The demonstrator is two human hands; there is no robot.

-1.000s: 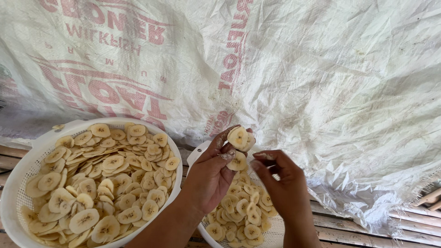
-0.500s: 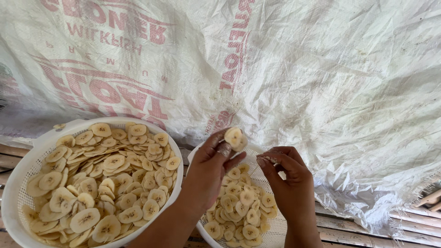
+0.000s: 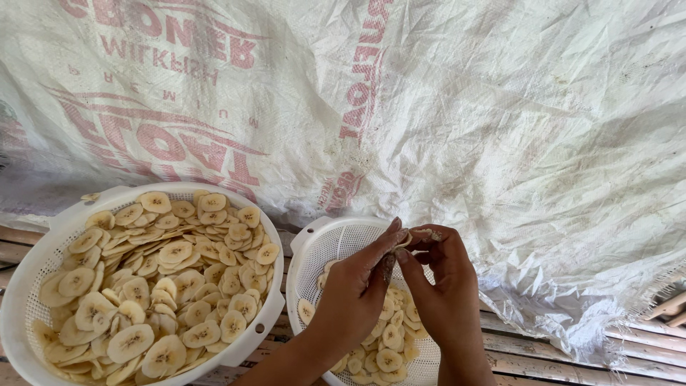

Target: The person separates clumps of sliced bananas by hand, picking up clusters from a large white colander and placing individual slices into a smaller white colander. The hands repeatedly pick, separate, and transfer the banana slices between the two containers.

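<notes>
Working over the smaller white perforated plastic colander [image 3: 325,246], with left hand [image 3: 354,297] and right hand [image 3: 446,289] meeting above its far rim. Both pinching one small clump of pale yellow banana slices [image 3: 414,236] between the fingertips, seemingly peeling stuck rounds apart. Judging by the piles: a shallow layer of loose banana rounds [image 3: 389,343] lying in the small colander under the wrists, plenty heaped in the large round white plastic strainer [image 3: 43,250] just beside on the left, rims nearly touching. Open room beyond on the crinkled white woven sack sheet [image 3: 500,129]; wooden slats [image 3: 572,357] and frayed edge close on the right.
</notes>
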